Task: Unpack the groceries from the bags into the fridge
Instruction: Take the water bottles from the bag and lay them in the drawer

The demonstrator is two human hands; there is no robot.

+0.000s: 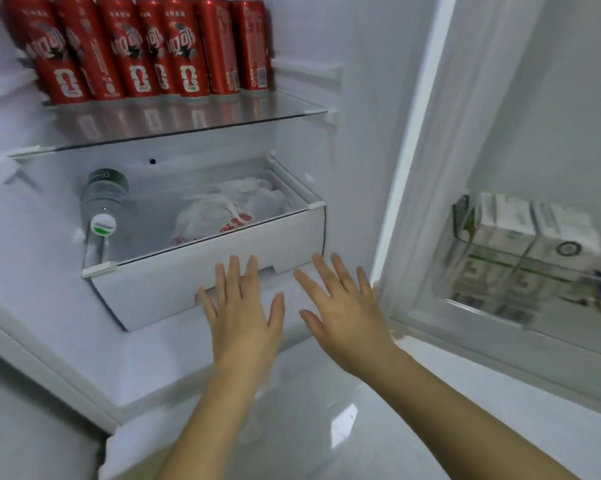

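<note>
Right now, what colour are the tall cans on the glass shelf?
The tall cans are red; head view.

2 hands, left (245,311) and right (340,306), outstretched side by side, fingers straight and spread, palms down

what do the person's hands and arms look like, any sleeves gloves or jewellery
Both the left hand and the right hand are bare: no gloves, rings or watch show. The forearms are bare too, with no sleeve in view down to the picture's lower edge.
</note>
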